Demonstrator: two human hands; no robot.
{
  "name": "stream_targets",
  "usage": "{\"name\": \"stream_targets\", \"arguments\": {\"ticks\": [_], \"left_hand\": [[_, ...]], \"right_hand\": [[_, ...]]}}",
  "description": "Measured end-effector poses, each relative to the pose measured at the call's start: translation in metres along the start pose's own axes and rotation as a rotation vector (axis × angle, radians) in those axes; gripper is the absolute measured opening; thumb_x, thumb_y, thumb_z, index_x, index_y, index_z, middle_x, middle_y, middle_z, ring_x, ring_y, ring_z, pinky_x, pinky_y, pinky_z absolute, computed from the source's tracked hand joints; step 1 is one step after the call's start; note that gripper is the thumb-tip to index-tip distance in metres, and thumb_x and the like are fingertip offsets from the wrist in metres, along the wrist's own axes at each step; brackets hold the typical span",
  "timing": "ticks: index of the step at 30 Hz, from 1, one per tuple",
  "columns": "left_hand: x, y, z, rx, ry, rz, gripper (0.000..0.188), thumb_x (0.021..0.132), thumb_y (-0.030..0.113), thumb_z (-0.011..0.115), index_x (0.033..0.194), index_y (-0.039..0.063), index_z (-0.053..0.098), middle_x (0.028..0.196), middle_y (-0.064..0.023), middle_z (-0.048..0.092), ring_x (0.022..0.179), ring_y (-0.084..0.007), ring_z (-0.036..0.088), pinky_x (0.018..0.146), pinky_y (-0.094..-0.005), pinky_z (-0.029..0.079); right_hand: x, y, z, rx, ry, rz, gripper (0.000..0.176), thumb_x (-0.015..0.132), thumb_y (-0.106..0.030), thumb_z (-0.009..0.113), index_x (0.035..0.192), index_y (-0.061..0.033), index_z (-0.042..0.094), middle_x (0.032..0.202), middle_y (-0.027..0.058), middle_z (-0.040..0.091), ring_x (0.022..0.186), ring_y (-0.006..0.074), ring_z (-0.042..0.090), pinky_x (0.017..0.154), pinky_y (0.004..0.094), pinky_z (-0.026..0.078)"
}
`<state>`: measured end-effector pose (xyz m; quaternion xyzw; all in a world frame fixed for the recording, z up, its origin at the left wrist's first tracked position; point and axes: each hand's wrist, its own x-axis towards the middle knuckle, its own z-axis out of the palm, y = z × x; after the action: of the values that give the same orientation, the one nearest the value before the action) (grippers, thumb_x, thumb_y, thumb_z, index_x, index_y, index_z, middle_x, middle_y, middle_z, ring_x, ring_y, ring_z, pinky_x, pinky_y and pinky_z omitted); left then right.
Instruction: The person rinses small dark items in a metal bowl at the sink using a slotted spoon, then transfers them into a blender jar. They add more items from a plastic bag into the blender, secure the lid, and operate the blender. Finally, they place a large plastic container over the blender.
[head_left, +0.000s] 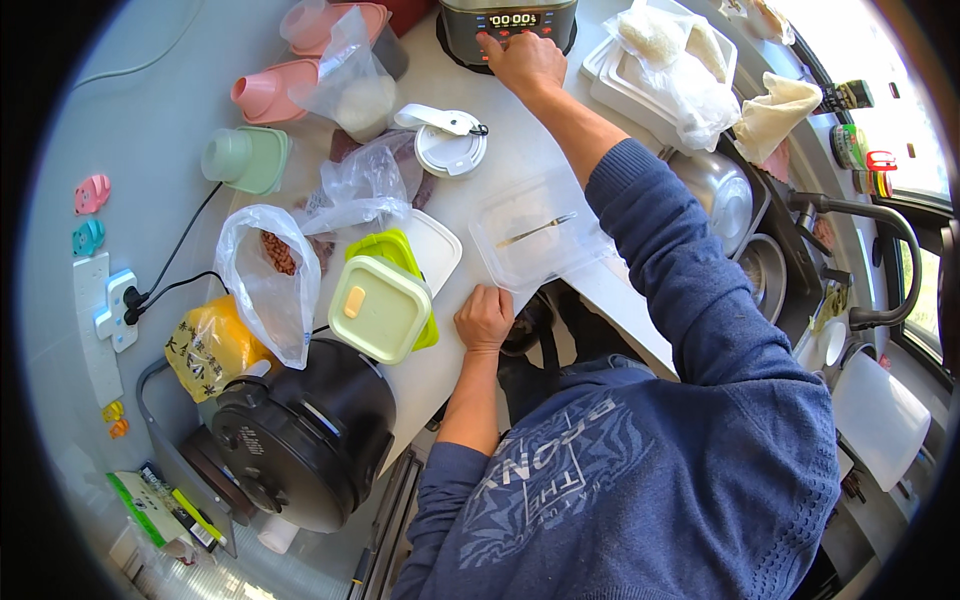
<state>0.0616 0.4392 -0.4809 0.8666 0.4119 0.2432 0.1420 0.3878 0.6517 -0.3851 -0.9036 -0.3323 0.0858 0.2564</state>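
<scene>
My right hand (531, 64) reaches to the front panel of a grey countertop appliance (480, 45) with a lit digital display. The thumb is spread from the other fingers and lies against the panel; I see nothing held. My left hand (484, 319) is curled into a fist at the counter's front edge, beside the corner of a clear plastic container (529, 251). A slim brush-like tool (536, 229) appears in or through that container. Left of this hand, a pale green lid (379, 309) overlaps a bright green one (401, 251) and a white lid (435, 247).
An open plastic bag (274, 315) holds brown nuts or beans. A black pressure cooker (307, 435) stands at the lower left, below a yellow bag (214, 345). A white lidded cup (450, 146) sits mid-counter. White trays (630, 90) bear bagged food, near the sink faucet (904, 247).
</scene>
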Motion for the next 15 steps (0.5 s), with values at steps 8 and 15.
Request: {"name": "stream_targets", "arguments": {"ticks": [8,15], "left_hand": [[0.001,-0.001,0.003,0.000,0.044,0.023,0.028,0.087,0.014,0.066,0.064,0.012,0.049,0.065,-0.0056,0.051,0.054,-0.0288,0.057,0.046,-0.0422,0.045],[0.002,0.000,0.003,-0.007,0.062,0.029,0.028,0.086,0.012,0.066,0.063,0.012,0.050,0.064,-0.0057,0.051,0.053,-0.0286,0.056,0.045,-0.0416,0.045]], "right_hand": [[-0.033,0.027,-0.003,0.081,-0.003,-0.028,0.060,0.091,-0.059,0.065,0.067,-0.0053,0.074,0.066,0.0154,0.069,0.066,0.0365,0.067,0.063,0.0453,0.052],[-0.024,0.068,0.009,0.003,0.034,-0.011,0.061,0.091,-0.060,0.065,0.065,-0.0061,0.073,0.063,0.0160,0.068,0.063,0.0377,0.067,0.062,0.0462,0.053]]}}
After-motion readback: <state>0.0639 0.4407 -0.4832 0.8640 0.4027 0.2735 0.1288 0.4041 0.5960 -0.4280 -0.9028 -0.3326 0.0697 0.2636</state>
